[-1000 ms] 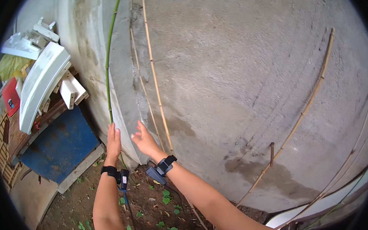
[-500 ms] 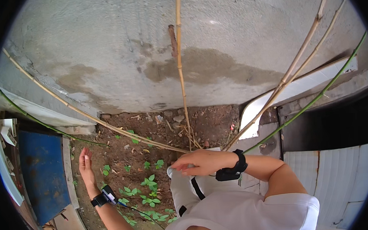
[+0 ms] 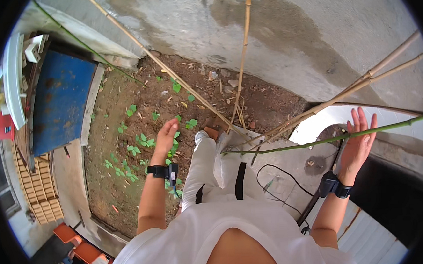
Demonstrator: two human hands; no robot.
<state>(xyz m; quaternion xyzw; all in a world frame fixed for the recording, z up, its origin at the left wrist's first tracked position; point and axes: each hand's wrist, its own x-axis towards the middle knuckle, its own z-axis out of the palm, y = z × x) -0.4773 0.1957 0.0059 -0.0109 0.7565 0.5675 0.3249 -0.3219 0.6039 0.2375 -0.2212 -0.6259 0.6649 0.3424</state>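
Observation:
My left hand (image 3: pixel 166 137) hangs over the soil bed beside young green plants (image 3: pixel 144 140), fingers loosely bent and apparently holding nothing. My right hand (image 3: pixel 359 142) is raised at the right with its fingers stretched out and apart. A green bamboo pole (image 3: pixel 290 147) crosses at its fingers; whether they touch is unclear. Dry tan bamboo poles (image 3: pixel 242 57) fan out from around my feet toward the wall, one to the left (image 3: pixel 153 58) and two to the right (image 3: pixel 354 90). Both wrists wear black straps with small devices.
A concrete wall (image 3: pixel 283 35) with damp stains stands ahead. Brown soil (image 3: pixel 118 106) lies left of my legs, bordered by a blue panel (image 3: pixel 62 100). A black cable (image 3: pixel 284 168) loops over the paving at right. A curved white panel (image 3: pixel 327 120) leans near the wall. Orange chairs (image 3: pixel 85 251) stand lower left.
The view has turned and tipped down. My right hand has moved from over the poles' lower ends out to the right. My left hand is now closer to my legs.

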